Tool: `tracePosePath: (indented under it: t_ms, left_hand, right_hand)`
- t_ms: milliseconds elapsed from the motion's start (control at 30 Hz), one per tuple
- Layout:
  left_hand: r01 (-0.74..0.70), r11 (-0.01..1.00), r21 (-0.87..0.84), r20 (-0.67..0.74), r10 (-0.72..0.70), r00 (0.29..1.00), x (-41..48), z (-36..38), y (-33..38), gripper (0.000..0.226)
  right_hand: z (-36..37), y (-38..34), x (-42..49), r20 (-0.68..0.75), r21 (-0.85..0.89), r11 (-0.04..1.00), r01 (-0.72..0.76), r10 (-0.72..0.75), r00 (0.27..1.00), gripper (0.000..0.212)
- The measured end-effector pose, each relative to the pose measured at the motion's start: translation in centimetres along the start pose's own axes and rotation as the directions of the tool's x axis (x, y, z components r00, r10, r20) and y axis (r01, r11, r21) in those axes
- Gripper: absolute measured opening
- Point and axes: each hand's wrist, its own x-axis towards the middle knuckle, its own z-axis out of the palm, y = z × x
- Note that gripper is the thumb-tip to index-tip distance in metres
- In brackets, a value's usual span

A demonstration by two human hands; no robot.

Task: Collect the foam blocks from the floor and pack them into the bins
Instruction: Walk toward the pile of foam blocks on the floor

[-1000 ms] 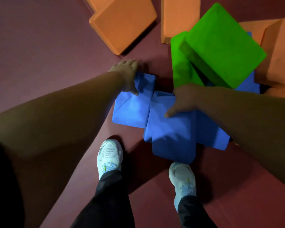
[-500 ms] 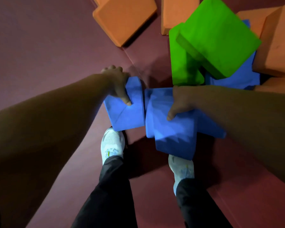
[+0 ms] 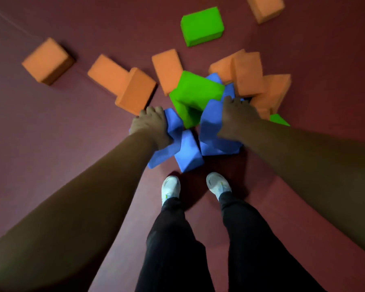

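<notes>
Floor (image 3: 61, 127) lies open leftward. By their edges, the left hand (image 3: 151, 127) clamps the left blue block (image 3: 174, 131) — the right hand (image 3: 235, 116), the right blue block (image 3: 210, 127).

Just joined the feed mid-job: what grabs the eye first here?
Dead centre, the left hand grips the left blue block and the right hand the right blue block, just ahead of white shoes. A bright green block sits between them, with orange blocks scattered over the maroon floor behind.
</notes>
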Motion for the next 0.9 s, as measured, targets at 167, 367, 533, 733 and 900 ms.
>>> tracePosePath:
  t_ms: [167, 367, 533, 733, 900]
  left_hand:
    - [-0.230, 0.955, 0.190, -0.086, 0.249, 0.965, -4.9, -11.9, 6.3, 0.090]
    - [-0.408, 0.819, 0.404, -0.161, 0.503, 0.849, -10.4, -21.4, 18.5, 0.090]
    - [-0.574, 0.660, 0.484, -0.087, 0.689, 0.719, -16.1, -23.8, 30.7, 0.097]
    - [-0.690, 0.414, 0.594, 0.039, 0.842, 0.538, -24.6, -20.7, 44.6, 0.089]
    - [-0.755, 0.232, 0.614, 0.161, 0.899, 0.407, -33.4, -15.6, 57.7, 0.090]
  right_hand:
    - [-8.6, 3.7, -9.2, -0.147, 0.089, 0.986, -0.144, 0.156, 0.977, 0.071]
    - [-14.1, 11.1, -19.9, -0.218, 0.275, 0.892, -0.358, 0.421, 0.881, 0.075]
    - [-15.0, 19.6, -29.4, -0.130, 0.414, 0.738, -0.533, 0.627, 0.768, 0.077]
    - [-10.9, 29.8, -41.9, 0.007, 0.549, 0.520, -0.654, 0.780, 0.626, 0.077]
    - [-4.0, 37.8, -53.9, 0.103, 0.674, 0.303, -0.674, 0.865, 0.492, 0.074]
